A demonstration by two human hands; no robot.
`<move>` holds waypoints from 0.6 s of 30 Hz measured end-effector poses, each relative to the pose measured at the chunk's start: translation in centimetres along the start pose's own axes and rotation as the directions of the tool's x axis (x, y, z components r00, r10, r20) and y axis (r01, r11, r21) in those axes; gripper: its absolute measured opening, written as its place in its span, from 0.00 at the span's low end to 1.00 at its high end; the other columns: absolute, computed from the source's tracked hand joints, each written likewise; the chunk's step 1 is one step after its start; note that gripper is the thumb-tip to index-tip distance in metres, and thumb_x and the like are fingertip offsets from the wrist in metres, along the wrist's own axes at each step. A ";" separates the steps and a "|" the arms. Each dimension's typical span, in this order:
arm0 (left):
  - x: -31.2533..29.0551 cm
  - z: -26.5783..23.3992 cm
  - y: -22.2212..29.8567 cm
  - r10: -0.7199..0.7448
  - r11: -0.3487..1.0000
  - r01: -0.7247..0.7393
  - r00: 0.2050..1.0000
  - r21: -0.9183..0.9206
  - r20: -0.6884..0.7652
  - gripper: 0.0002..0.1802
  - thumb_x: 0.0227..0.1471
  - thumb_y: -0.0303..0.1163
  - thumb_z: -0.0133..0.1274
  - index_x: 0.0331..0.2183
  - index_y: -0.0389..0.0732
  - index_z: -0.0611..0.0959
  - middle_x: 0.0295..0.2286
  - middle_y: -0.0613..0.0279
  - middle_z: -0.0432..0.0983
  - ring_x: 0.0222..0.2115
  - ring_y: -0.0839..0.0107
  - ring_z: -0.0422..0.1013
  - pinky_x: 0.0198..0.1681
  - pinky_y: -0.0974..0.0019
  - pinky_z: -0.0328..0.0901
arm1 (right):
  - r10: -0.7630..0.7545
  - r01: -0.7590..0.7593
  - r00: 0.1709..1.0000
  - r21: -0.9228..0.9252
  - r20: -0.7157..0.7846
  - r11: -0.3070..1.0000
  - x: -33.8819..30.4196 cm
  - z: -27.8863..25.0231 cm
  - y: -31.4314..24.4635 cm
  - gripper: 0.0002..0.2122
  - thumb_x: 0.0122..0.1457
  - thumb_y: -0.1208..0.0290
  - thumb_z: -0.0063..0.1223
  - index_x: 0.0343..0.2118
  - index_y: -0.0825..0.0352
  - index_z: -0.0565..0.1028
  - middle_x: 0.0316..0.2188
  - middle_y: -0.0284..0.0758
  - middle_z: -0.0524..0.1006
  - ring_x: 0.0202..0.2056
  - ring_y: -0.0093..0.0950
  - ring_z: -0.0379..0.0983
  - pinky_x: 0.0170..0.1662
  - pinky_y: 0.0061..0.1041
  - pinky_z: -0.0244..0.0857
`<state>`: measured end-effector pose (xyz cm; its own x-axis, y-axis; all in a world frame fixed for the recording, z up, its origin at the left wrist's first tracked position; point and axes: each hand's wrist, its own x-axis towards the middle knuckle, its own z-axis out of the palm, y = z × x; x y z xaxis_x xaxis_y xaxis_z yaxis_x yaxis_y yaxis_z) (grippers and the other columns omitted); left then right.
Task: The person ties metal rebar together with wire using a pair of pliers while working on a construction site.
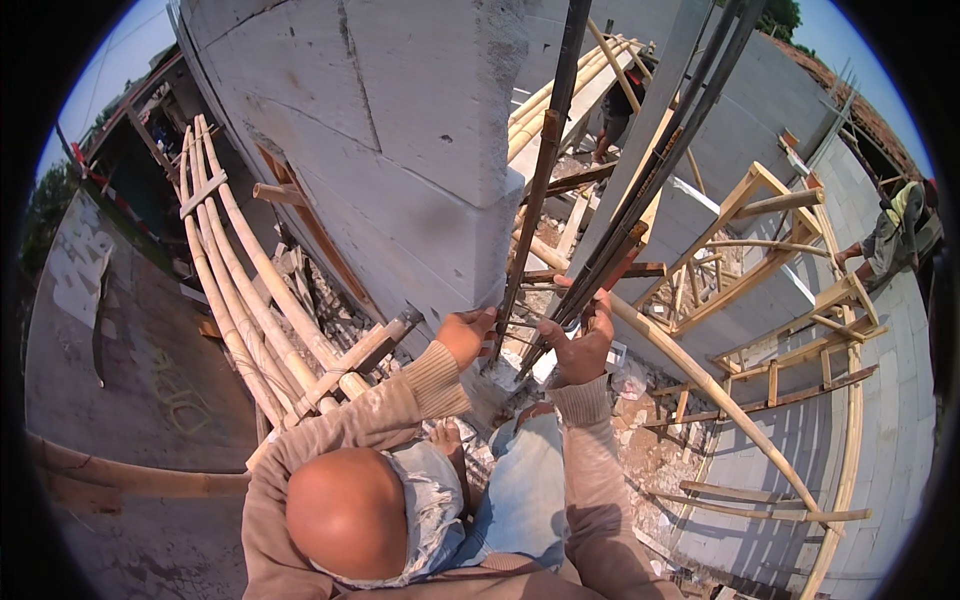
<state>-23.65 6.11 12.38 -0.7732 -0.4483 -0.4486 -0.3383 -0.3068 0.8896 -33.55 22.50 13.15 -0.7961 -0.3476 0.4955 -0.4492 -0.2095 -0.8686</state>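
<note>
Upright steel reinforcing bars (640, 195) rise in front of me beside a grey block wall, with another dark bar (540, 170) to their left. Thin steel cross ties, a stirrup (518, 324), join them low down between my hands. My left hand (466, 337) is closed at the left bar, its fingertips pinched on the stirrup's end. My right hand (583, 345) is curled round the right-hand bars, thumb on the near side and fingers reaching past them. Its grip is partly hidden by the bars.
The block wall (400, 150) stands close at left. Bamboo poles (225, 270) slope past it, lashed to a crosspiece. At right are a bamboo pole (720, 400) and timber frames (770, 260). A person (900, 235) works far right; another (617, 110) is behind the bars. Rubble (640, 430) covers the ground.
</note>
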 end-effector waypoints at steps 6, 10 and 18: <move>-0.1 0.0 -0.6 -0.007 0.999 0.007 1.000 0.032 -0.011 0.26 0.65 0.39 0.52 0.57 0.31 0.75 0.42 0.57 0.79 0.42 0.67 0.76 0.41 0.61 0.73 | 0.103 -0.104 0.995 0.029 0.015 0.994 -1.7 -0.4 1.3 0.40 0.41 0.58 0.80 0.55 0.70 0.69 0.52 0.36 0.76 0.49 0.25 0.72 0.54 0.26 0.67; -0.1 -0.4 -1.1 0.024 0.996 -0.026 0.999 0.088 0.022 0.28 0.64 0.40 0.53 0.58 0.30 0.73 0.44 0.54 0.79 0.43 0.66 0.77 0.40 0.62 0.73 | 0.077 -0.077 0.997 0.014 0.002 0.997 -2.6 -0.8 2.3 0.42 0.41 0.59 0.80 0.58 0.71 0.68 0.53 0.37 0.75 0.51 0.26 0.72 0.57 0.27 0.65; 1.0 -0.5 -2.7 -0.078 0.951 0.044 0.992 0.306 0.099 0.34 0.62 0.41 0.55 0.60 0.27 0.69 0.46 0.48 0.78 0.47 0.60 0.76 0.40 0.59 0.74 | -0.093 0.061 0.992 -0.315 -0.088 0.947 -2.9 0.1 3.1 0.44 0.37 0.53 0.80 0.55 0.74 0.71 0.46 0.42 0.76 0.49 0.37 0.73 0.54 0.34 0.67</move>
<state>-23.21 6.10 9.48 -0.7937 -0.3381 -0.5058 -0.5201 -0.0543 0.8524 -32.57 22.78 8.96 -0.7834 -0.2449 0.5712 -0.6016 0.0679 -0.7959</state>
